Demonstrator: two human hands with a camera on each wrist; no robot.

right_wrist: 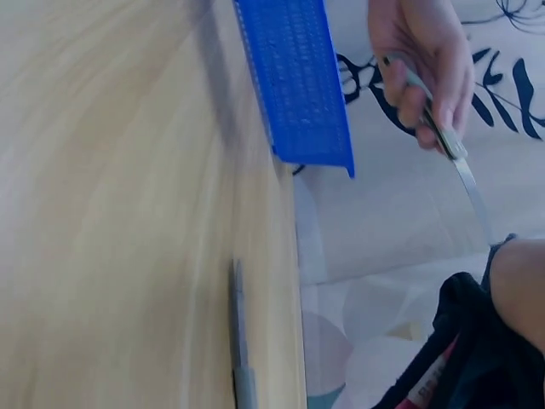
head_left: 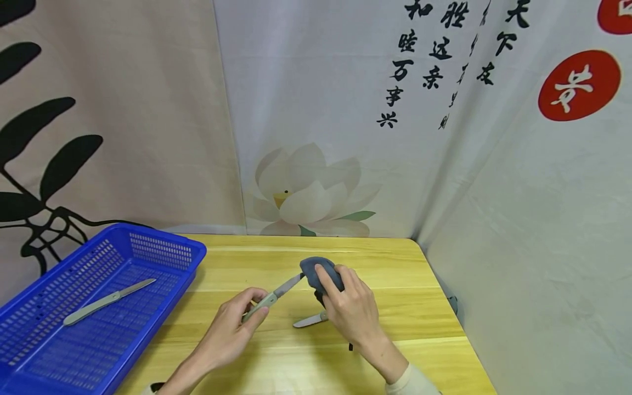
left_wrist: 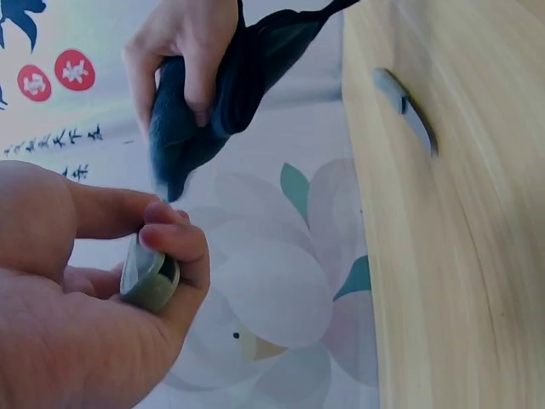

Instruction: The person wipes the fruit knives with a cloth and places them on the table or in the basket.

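My left hand [head_left: 232, 325] grips the pale green handle of an opened folding knife [head_left: 269, 300]; its blade points up and to the right. My right hand [head_left: 353, 303] holds a bunched dark blue-grey cloth [head_left: 316, 270] at the blade's tip, so the tip is hidden. A dark strap-like end hangs from this cloth, and a red and white label [right_wrist: 430, 379] shows on it in the right wrist view. On the table below the right hand lies a second knife [head_left: 309, 321], opened, its handle partly covered by that hand in the head view.
At the left stands a blue perforated plastic basket [head_left: 185, 258] with another opened knife [head_left: 106, 300] lying inside. The yellow wooden table [head_left: 247, 255] ends at printed fabric hangings [head_left: 316, 99] behind and on the right.
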